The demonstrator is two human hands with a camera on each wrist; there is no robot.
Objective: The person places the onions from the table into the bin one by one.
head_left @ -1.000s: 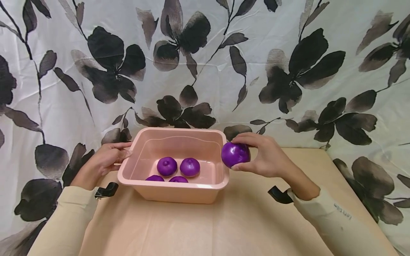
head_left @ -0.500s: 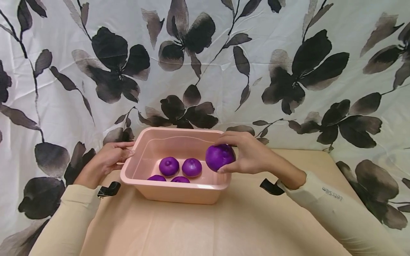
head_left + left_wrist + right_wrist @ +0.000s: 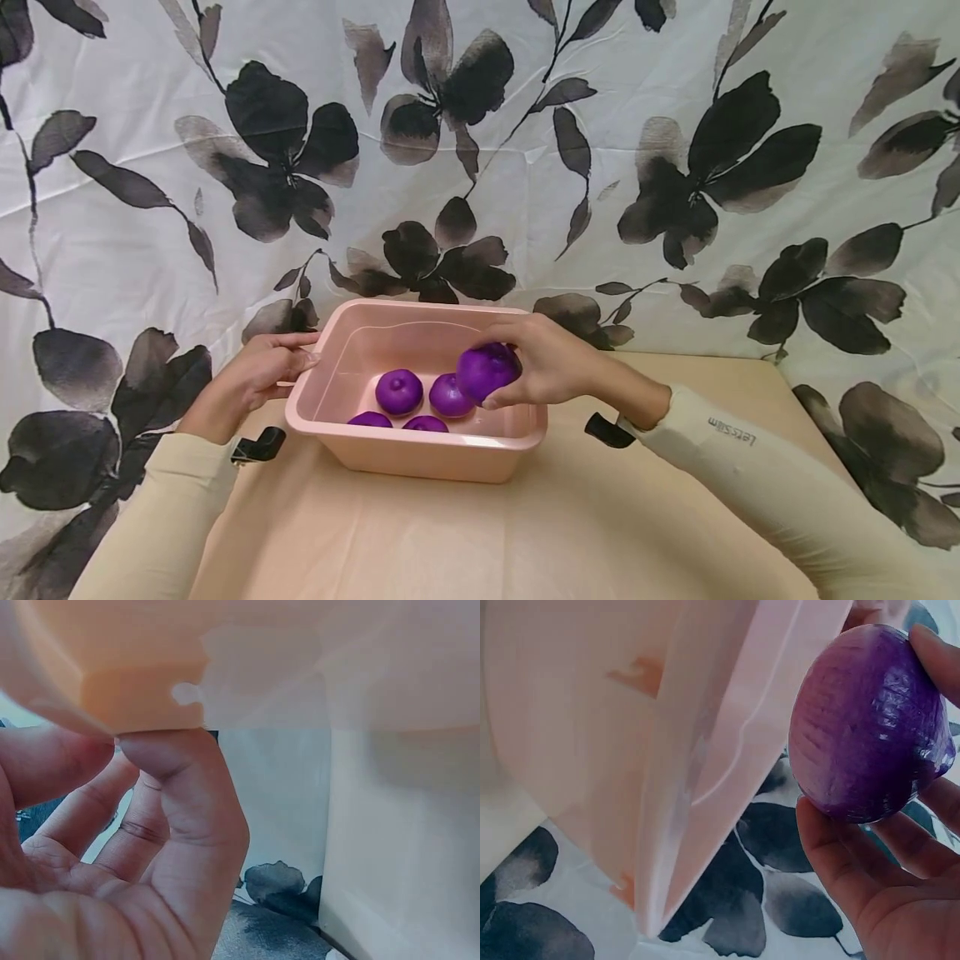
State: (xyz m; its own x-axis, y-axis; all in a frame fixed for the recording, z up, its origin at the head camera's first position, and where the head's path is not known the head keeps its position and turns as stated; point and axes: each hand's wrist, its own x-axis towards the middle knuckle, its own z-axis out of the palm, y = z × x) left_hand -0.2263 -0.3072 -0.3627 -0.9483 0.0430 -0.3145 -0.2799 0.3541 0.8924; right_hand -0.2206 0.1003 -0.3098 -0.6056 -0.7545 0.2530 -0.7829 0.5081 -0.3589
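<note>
A pink plastic tub (image 3: 416, 454) stands on the table with several purple onions inside, among them one onion (image 3: 399, 392) with its knob facing up. At the tub's left end, my left hand (image 3: 258, 379) pinches the rim between thumb and index finger, as the left wrist view shows closely. Over the tub's right side, my right hand (image 3: 543, 358) holds another glossy purple onion (image 3: 874, 724) between thumb and fingers. In the head view this held onion (image 3: 487, 372) overlaps one lying below it. The front wall partly hides two onions nearest me.
The tan tabletop (image 3: 465, 533) extends in front of the tub and to its right. Behind it hangs a white cloth (image 3: 555, 208) printed with dark flowers. Each wrist carries a small black camera mount (image 3: 609, 431).
My right hand has carried the onion leftward, from beside the tub's right rim to above its inside. My left hand keeps its grip on the rim. The head view has shifted slightly.
</note>
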